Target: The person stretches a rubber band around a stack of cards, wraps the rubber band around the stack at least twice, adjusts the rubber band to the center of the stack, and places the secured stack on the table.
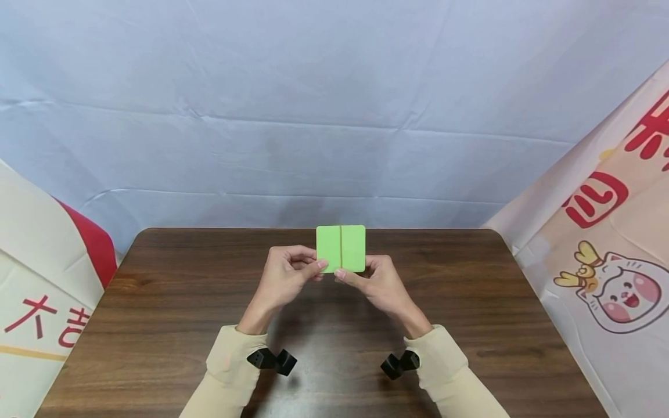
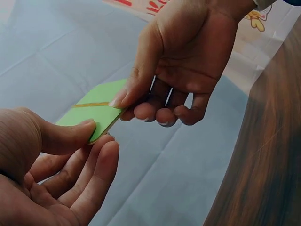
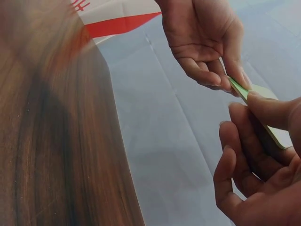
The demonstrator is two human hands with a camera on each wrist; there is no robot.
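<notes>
A thin stack of light green cards (image 1: 328, 244), square with rounded corners, is held up above the far part of the table. A tan rubber band (image 1: 341, 247) runs across its middle. My left hand (image 1: 284, 276) pinches the lower left corner, thumb on the face and fingers behind. At the lower edge, my right hand (image 1: 384, 284) pinches the stack with its thumb tip by the band's lower end. In the left wrist view the edge of the cards (image 2: 107, 129) looks slim. The right wrist view shows the right hand's other fingers (image 3: 230, 162) loosely curved below the stack.
A dark wood-grain table (image 1: 172, 325) lies beneath both forearms. Behind it hangs a pale blue-grey cloth (image 1: 334, 151). Printed cloths with red lettering stand at the left (image 1: 42, 302) and right (image 1: 601, 278). Each cream sleeve cuff carries a small black camera (image 1: 274, 360).
</notes>
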